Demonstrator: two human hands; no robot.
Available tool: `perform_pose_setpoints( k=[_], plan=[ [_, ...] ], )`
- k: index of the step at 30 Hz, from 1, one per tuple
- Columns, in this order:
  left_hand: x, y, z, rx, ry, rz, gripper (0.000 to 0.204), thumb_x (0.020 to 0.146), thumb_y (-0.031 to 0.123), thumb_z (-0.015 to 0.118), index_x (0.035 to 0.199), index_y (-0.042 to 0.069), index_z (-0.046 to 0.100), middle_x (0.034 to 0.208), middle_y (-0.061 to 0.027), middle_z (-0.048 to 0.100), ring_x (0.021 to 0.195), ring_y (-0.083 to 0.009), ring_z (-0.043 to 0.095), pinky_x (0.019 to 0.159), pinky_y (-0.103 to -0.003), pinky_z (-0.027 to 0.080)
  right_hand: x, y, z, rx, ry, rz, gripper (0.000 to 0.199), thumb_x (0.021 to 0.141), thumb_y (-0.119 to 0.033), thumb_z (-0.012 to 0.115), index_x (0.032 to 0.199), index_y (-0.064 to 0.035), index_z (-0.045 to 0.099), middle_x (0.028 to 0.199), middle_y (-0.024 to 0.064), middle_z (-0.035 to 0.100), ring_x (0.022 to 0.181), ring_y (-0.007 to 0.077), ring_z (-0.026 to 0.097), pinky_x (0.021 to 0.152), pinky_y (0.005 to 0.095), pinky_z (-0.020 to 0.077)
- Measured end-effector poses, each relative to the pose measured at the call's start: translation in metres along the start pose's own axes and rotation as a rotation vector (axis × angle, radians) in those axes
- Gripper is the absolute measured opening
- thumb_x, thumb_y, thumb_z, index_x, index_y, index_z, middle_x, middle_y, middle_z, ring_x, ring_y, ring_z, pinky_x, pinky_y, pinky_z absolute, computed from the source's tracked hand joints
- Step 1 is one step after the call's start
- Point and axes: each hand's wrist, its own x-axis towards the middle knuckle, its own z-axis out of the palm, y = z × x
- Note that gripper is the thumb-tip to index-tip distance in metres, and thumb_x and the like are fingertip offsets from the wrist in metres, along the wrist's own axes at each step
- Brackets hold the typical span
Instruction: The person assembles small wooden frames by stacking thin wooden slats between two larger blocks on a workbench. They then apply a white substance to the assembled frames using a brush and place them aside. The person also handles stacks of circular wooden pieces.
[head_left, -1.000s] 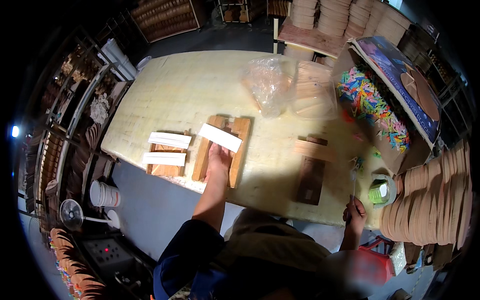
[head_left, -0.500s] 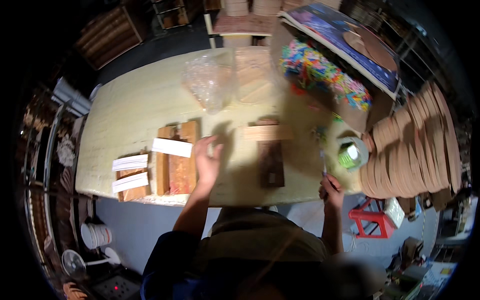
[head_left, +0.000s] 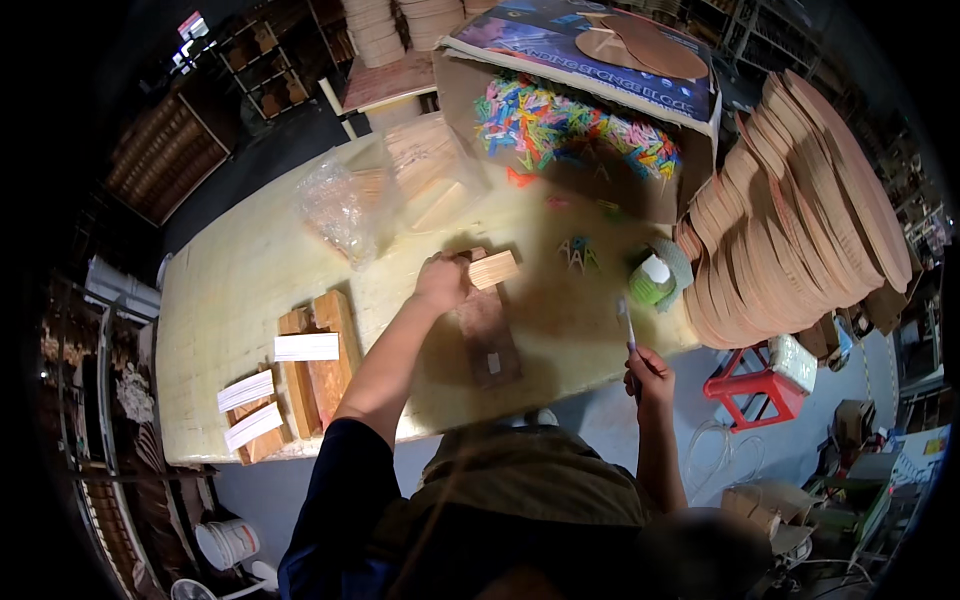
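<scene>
At the top of the frame we see an open cardboard box with a dark blue printed lid, full of small bright clips. A crumpled clear plastic bag lies at upper centre-left on the pale table. White paper labels rest across reddish wood planks at lower left. Our left hand sits near the frame's centre, fingers closed on a small ridged light-wood block that juts to the right of the knuckles, above a darker flat board. Our right hand, at lower right beyond the table edge, is clamped around a thin brush, probably; its tip points up toward a green pot. Stacked brown discs fan along the right.
</scene>
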Motion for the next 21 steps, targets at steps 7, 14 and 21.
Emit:
perform_pose_setpoints(
  k=[7,14,21],
  plan=[
    [-0.068,0.031,0.006,-0.107,0.109,0.11,0.052,0.068,0.03,0.075,0.109,0.001,0.062,0.109,-0.0171,0.058,0.105,-0.033,0.056,0.094,-0.039,0.046,0.016,-0.003,0.06,-0.244,-0.047,-0.035,0.026,0.088,-0.018,0.067,0.109,-0.0021,0.066,0.079,-0.0007,0.06,0.065,0.0076,0.053,0.057,0.0226,0.0424],
    [-0.079,0.037,0.023,-0.317,0.143,-0.019,0.052,0.071,0.02,0.078,0.116,0.001,0.06,0.112,-0.0158,0.055,0.103,-0.0337,0.056,0.092,-0.039,0.047,0.081,0.061,0.169,-0.797,0.0,-0.549,0.036,0.085,-0.025,0.066,0.116,-0.0072,0.058,0.097,0.0145,0.059,0.087,0.0341,0.062,0.073,0.0445,0.0502],
    [-0.079,0.043,0.025,-0.35,0.211,-0.014,0.052,0.069,0.016,0.078,0.116,0.0,0.061,0.107,-0.0156,0.056,0.101,-0.0339,0.056,0.089,-0.039,0.048,0.103,0.093,0.174,-0.744,-0.011,-0.564,0.036,0.088,-0.025,0.063,0.119,-0.0076,0.059,0.096,0.016,0.059,0.087,0.0347,0.061,0.076,0.0431,0.0493]
  ],
)
